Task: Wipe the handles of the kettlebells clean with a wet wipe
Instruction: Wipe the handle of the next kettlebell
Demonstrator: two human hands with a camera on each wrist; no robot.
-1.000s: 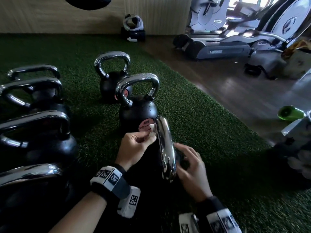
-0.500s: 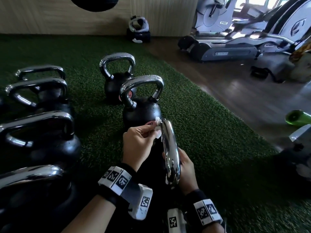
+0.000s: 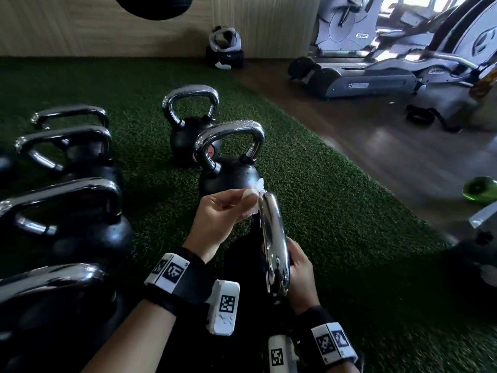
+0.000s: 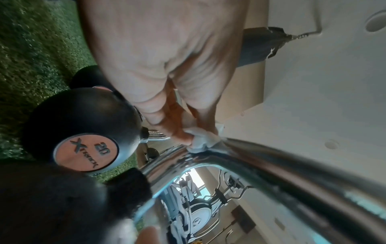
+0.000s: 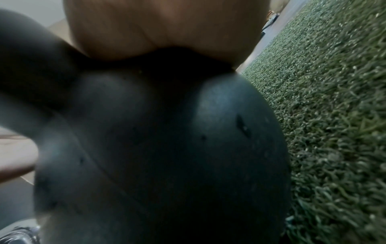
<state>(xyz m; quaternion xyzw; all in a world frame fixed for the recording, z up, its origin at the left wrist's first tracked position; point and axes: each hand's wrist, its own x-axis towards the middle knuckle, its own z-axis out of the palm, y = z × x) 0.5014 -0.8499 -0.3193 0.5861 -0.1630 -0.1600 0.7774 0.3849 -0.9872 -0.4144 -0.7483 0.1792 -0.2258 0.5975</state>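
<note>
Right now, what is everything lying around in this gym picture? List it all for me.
Kettlebells: seven, black with chrome handles, on the turf; a row on the left, two ahead, one between the hands.
Wet wipe: one, white, on the near handle's far end.
Turf: green.
Exercise machines: grey, far right.
Green object: one, right edge, blurred.
Left hand: pinches the wipe.
Right hand: steadies the near kettlebell; fingers hidden.
</note>
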